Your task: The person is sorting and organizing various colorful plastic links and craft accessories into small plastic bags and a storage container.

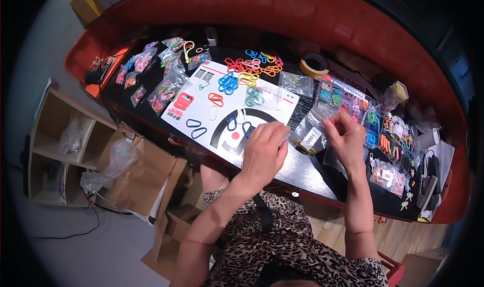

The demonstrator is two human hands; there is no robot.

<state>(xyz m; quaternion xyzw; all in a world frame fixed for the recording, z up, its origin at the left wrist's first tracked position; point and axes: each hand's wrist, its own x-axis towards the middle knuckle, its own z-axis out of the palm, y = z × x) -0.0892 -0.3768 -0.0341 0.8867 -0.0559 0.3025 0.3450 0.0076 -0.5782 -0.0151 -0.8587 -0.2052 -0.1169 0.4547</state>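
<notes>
My right hand [346, 135] pinches the top edge of a clear zip bag [311, 135] that bears a white label and has dark and yellowish rings at its bottom. To its left, my left hand [264, 151] is over the lower right of a white printed sheet [202, 132]; whether its fingers hold anything is hidden. Dark blue carabiner clips [199, 132] and a white clip [213, 113] lie on the sheet. Above them are orange clips [215, 99], light blue clips [228, 83] and yellow clips [248, 79]. A clear bag of green rings [255, 96] rests nearby.
Small bags of colourful pieces [143, 62] lie at the left of the black desk. At the right are a compartment box [346, 98], a tape roll [314, 65], a bag of orange and pink pieces [387, 175] and a black device [427, 173]. A wooden shelf [56, 152] stands lower left.
</notes>
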